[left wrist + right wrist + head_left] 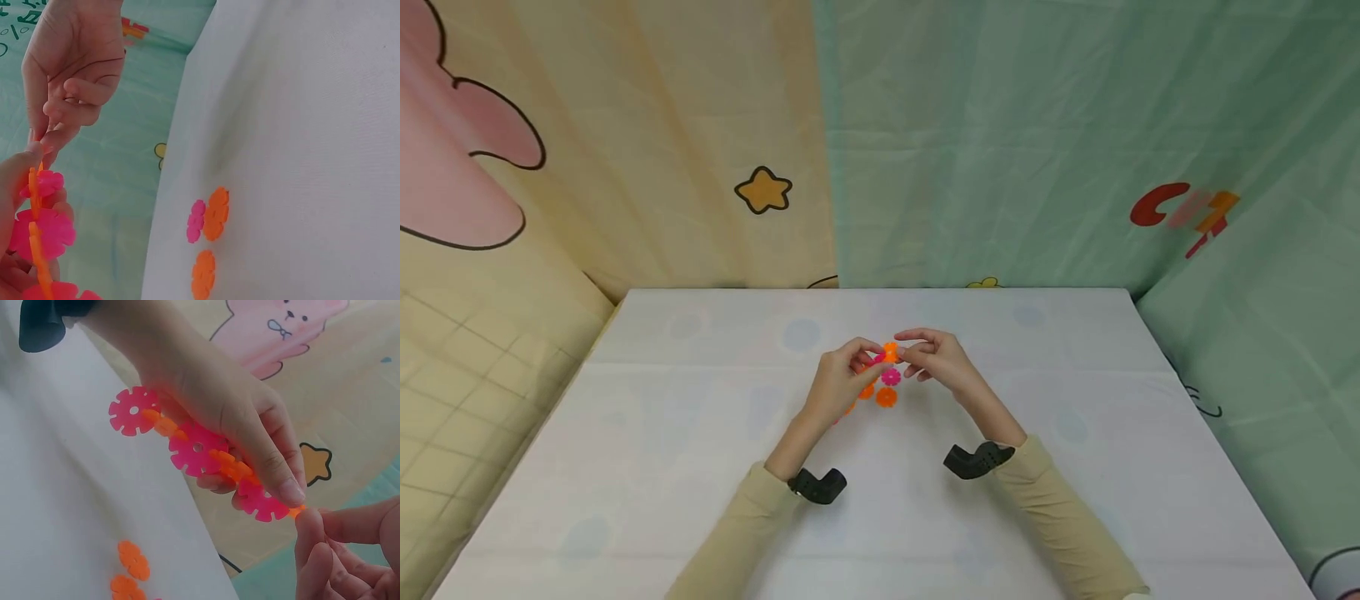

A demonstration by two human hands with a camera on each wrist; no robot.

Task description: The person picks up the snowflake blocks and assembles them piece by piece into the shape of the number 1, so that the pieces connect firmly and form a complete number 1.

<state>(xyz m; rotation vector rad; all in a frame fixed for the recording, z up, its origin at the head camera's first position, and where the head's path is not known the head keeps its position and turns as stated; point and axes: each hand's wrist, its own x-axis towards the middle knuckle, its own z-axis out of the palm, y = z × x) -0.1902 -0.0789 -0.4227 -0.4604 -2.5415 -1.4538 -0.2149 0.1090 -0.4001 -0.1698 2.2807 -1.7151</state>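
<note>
My left hand (pixel 835 387) grips a chain of slotted, flower-shaped plastic discs (pixel 187 453), pink and orange by turns, linked edge to edge at crossed angles. The chain slants back along the palm, its far end sticking out past the hand in the right wrist view. At the front end, my right hand (pixel 942 360) pinches an orange disc (pixel 297 511) between thumb and forefinger, right up against the left thumb. Most of that disc is hidden by fingertips in both wrist views. Both hands are raised over the table.
Loose discs lie on the white-covered table (pixel 662 467) below the hands: a pink one (pixel 195 221) beside an orange one (pixel 216 214), and another orange one (pixel 204 275) nearby. Patterned curtains (pixel 1000 150) stand behind the table's far edge. Each wrist wears a black strap mount (pixel 977 460).
</note>
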